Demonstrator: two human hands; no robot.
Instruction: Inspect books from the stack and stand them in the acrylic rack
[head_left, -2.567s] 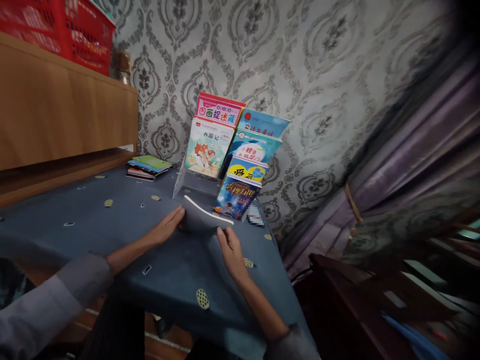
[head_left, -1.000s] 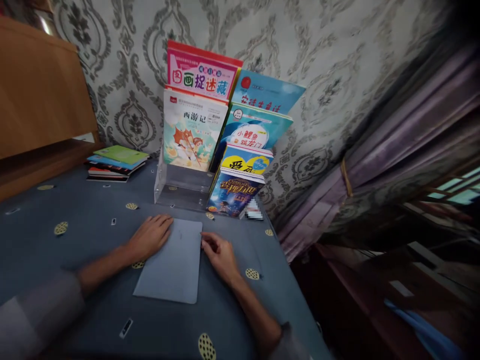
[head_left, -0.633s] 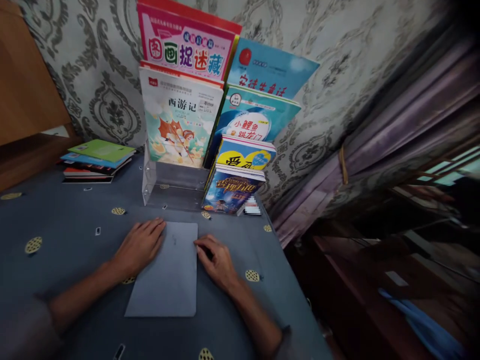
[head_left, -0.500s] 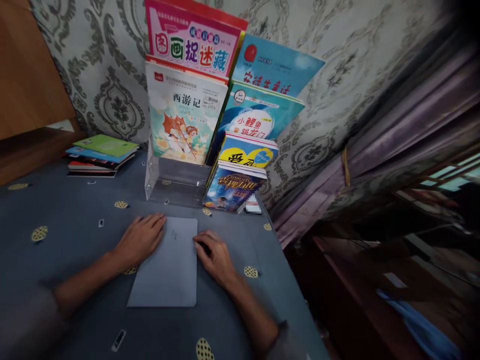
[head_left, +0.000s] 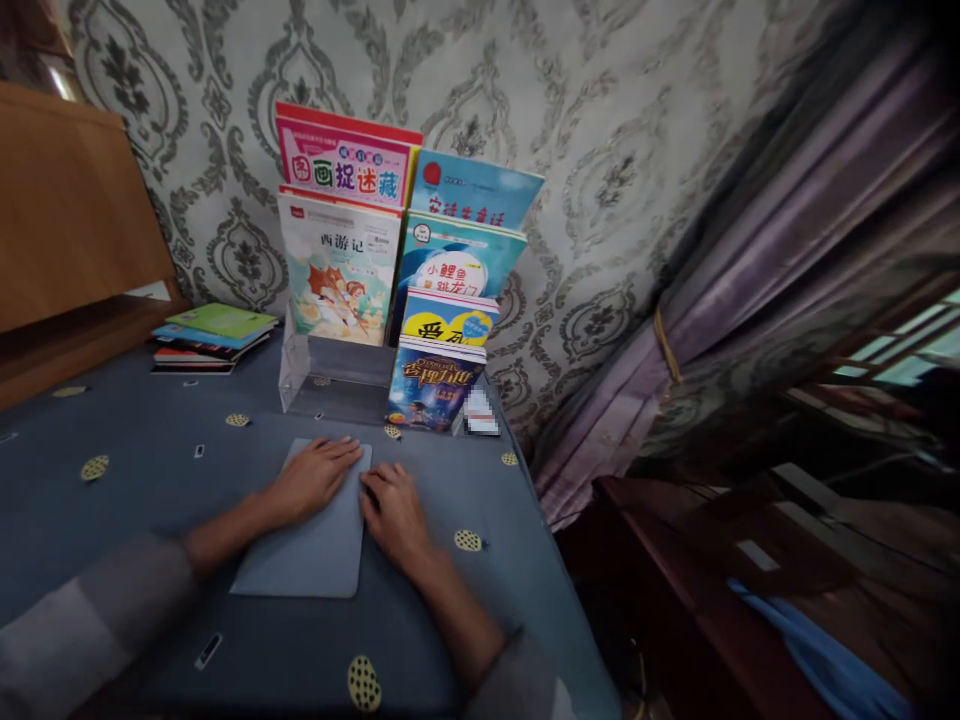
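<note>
A thin grey-blue booklet or sheet [head_left: 307, 550] lies flat on the blue patterned tablecloth [head_left: 420, 650]. Across its upper part rests my left hand [head_left: 315, 480], palm down, fingers stretched to the right. My right hand [head_left: 394, 510] is at the upper right edge, its fingers curled and touching that edge; whether they pinch it is hard to tell. Behind both hands stands a clear stepped rack [head_left: 330, 390], holding several upright books, among them a white and green one [head_left: 341, 275] and a dark blue one [head_left: 435, 388].
A small stack of books [head_left: 214, 330] lies at the back left, beside a wooden cabinet [head_left: 75, 200]. Patterned wallpaper is behind the rack. To the right hang purple curtains [head_left: 622, 380], above a dark red surface with a blue cloth [head_left: 825, 650].
The view has tilted up and shifted. My left hand has slid right, farther over the booklet, nearer to my right hand. My right hand's fingers have drawn closer together.
</note>
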